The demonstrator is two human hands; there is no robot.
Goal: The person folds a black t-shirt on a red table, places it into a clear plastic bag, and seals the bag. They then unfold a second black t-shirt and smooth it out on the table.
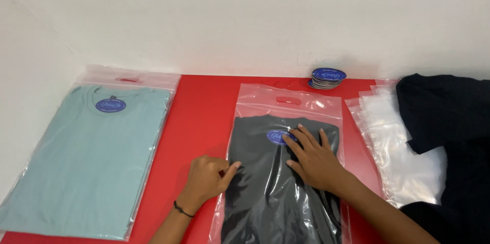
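The right hand (314, 160) is pressing flat and open on the soft, slippery bagged black shirt (280, 193) while the left hand (206, 177) is pinching its left edge, judged the best hold.

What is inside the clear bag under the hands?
The clear bag holds a folded dark shirt with a blue oval label near its collar. The right hand lies flat over part of it; the bag's lower end is out of frame.
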